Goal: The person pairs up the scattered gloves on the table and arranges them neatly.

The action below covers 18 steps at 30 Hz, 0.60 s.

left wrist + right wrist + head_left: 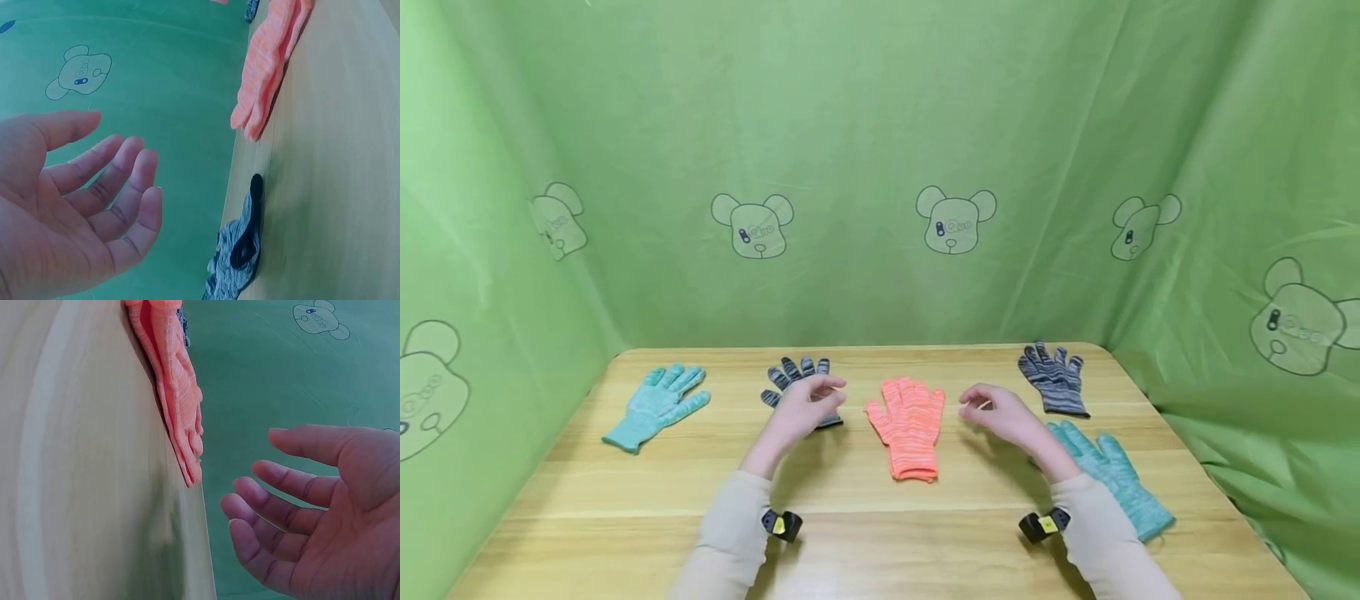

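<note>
A: Green cloth (850, 100) walls in the wooden table (880, 550), and two arms reach over it. What do the hands hold?

B: Nothing — the left hand (808, 404) and right hand (1000, 410) hover with fingers loosely bent, either side of the coral glove (912, 425).

A: How should that glove be handled?

B: It lies flat mid-table, fingers pointing away, cuff towards the person. It looks doubled, so I'd lower both hands level and pinch the layers together; soft knit would probably bunch if pushed.

A: What else lies around?

B: The left teal glove (655, 408), well apart, and the right teal glove (1123, 479), partly covered by the right forearm in the head view. Then the back-right grey glove (1058, 383) and the near-left grey glove (225, 272), partly hidden behind the left hand.

A: Anything in the way?

B: That last one could get brushed. The small wrist cameras (782, 525) might drag on fabric too — best held clear
</note>
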Each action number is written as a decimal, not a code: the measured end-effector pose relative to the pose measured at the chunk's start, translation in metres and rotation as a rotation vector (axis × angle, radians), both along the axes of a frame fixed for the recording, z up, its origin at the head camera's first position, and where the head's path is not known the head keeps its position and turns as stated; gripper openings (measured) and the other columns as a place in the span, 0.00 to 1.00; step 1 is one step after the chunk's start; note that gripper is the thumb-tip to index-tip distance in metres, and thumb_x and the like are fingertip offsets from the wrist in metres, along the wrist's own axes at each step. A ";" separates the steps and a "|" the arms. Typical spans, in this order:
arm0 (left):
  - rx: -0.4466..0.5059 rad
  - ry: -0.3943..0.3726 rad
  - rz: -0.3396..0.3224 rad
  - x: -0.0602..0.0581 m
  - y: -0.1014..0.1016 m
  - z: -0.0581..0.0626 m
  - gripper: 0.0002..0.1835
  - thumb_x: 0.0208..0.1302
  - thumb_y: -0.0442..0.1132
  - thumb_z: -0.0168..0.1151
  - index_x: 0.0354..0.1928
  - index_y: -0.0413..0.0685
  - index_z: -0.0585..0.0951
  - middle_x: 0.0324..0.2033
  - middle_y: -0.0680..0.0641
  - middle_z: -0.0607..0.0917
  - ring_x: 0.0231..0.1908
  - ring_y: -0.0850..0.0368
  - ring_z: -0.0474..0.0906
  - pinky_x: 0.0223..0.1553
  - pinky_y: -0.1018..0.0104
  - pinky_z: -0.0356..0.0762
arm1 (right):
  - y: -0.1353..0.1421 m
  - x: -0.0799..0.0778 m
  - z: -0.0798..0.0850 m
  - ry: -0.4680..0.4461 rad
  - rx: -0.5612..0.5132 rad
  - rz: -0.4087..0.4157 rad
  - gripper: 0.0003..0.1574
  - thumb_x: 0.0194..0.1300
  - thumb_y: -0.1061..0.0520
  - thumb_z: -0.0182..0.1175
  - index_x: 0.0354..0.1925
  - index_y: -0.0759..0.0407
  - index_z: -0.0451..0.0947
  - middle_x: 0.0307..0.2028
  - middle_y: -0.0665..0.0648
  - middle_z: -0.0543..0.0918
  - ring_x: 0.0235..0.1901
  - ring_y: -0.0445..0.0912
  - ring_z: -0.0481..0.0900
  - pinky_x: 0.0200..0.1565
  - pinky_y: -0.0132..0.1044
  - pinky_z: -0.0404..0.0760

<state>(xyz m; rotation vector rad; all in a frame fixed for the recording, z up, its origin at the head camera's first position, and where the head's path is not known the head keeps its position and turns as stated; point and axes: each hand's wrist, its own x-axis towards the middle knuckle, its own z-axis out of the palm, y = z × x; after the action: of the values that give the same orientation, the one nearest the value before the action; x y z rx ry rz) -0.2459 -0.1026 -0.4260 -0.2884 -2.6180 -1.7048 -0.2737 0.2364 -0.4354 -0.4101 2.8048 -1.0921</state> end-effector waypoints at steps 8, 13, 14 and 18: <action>-0.007 0.015 -0.014 -0.002 -0.012 0.001 0.17 0.66 0.43 0.63 0.55 0.47 0.80 0.45 0.46 0.86 0.46 0.54 0.81 0.53 0.57 0.79 | 0.009 0.009 -0.001 0.056 -0.012 -0.004 0.21 0.65 0.56 0.61 0.53 0.66 0.76 0.47 0.67 0.82 0.43 0.51 0.81 0.48 0.44 0.80; -0.007 0.024 -0.003 -0.004 -0.020 0.000 0.18 0.66 0.43 0.62 0.56 0.45 0.79 0.48 0.44 0.85 0.48 0.52 0.80 0.54 0.57 0.79 | 0.015 0.015 0.000 0.098 -0.018 0.005 0.22 0.66 0.57 0.61 0.54 0.67 0.75 0.51 0.69 0.80 0.46 0.55 0.80 0.49 0.47 0.80; -0.007 0.022 0.001 -0.002 -0.021 0.004 0.19 0.66 0.42 0.62 0.56 0.44 0.79 0.48 0.43 0.85 0.49 0.51 0.80 0.55 0.56 0.78 | 0.017 0.016 0.000 0.107 -0.023 0.007 0.22 0.66 0.57 0.61 0.54 0.67 0.75 0.51 0.69 0.80 0.46 0.55 0.80 0.49 0.47 0.80; -0.008 0.025 0.024 -0.005 -0.030 0.003 0.20 0.66 0.44 0.63 0.57 0.44 0.78 0.50 0.42 0.84 0.51 0.49 0.79 0.57 0.54 0.77 | 0.022 0.020 0.001 0.136 -0.039 0.007 0.22 0.66 0.57 0.62 0.54 0.66 0.75 0.51 0.68 0.80 0.46 0.55 0.81 0.48 0.46 0.80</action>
<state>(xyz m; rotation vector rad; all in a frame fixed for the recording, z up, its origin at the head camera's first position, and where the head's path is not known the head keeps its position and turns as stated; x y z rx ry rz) -0.2513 -0.1327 -0.4234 -0.2750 -2.6003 -1.6733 -0.2534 0.2582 -0.4343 -0.5165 2.9003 -1.1611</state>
